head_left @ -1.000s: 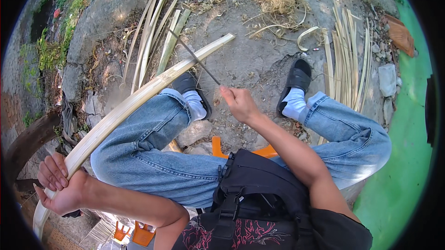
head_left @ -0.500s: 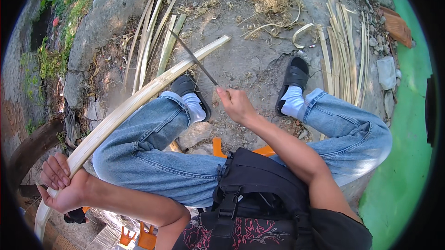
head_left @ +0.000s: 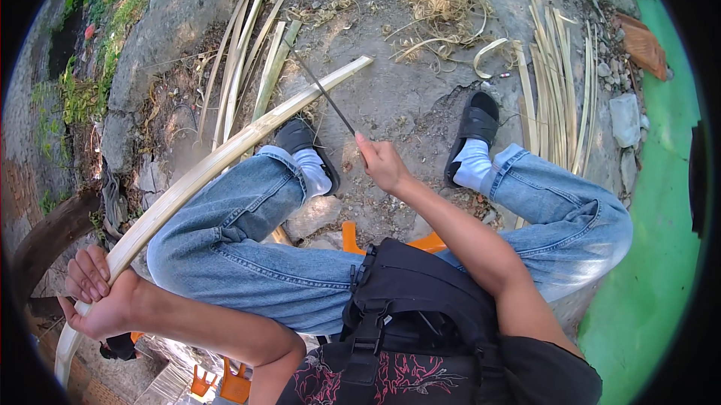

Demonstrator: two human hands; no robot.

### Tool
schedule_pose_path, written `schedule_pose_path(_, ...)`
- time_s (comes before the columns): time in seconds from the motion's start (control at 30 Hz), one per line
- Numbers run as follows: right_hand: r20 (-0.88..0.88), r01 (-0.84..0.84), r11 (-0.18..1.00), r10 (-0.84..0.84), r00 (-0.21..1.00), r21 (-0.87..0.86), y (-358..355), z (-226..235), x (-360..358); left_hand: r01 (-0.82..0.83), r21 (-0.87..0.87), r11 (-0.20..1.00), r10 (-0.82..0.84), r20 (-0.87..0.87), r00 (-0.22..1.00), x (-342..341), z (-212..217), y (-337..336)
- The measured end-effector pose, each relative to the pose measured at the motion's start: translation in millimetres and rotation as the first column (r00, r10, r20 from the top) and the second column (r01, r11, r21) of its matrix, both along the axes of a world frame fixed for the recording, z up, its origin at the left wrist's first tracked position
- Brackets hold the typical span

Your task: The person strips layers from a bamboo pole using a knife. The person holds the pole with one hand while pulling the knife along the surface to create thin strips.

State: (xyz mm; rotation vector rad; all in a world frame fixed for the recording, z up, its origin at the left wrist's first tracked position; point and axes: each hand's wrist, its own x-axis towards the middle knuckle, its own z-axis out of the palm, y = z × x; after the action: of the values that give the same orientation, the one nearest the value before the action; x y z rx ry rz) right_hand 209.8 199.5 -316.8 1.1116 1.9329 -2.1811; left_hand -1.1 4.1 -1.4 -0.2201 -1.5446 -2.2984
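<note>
A long pale bamboo strip [head_left: 199,172] slants from the lower left up to the middle, passing over my left knee. My left hand [head_left: 101,301] is closed around its lower part, at the far left. In my right hand [head_left: 384,164], in front of me between my knees, is a knife with a thin dark blade [head_left: 335,108]. Its handle is hidden in the fist. The blade crosses the strip near the far end, pointing up and left; whether its edge touches the strip, I cannot tell.
Split bamboo strips lie in bundles at the left [head_left: 239,67] and right [head_left: 556,82]. Curly shavings [head_left: 451,10] are heaped ahead. A black bag [head_left: 424,285] rests at my lap. An orange brick [head_left: 642,46] and green surface [head_left: 638,270] are at the right.
My right hand has shifted slightly forward, and the knife blade has moved a little to the right along the strip. My left hand stays almost in place on the strip.
</note>
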Motion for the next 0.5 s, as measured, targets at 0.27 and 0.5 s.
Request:
schedule_pose_path(0.27, 0.289, -0.049, 0.979, -0.011, 0.957, 0.197, 34, -40, 26, -0.019, -0.017, 1.000, 0.019, -0.020, 1.000, -3, -2, -2)
schedule_pose_path(0.5, 0.131, -0.096, 0.965, 0.066, 0.989, 0.242, 12, 6, -3, -0.051, -0.044, 0.998, 0.051, -0.003, 0.999, -2, 2, -1)
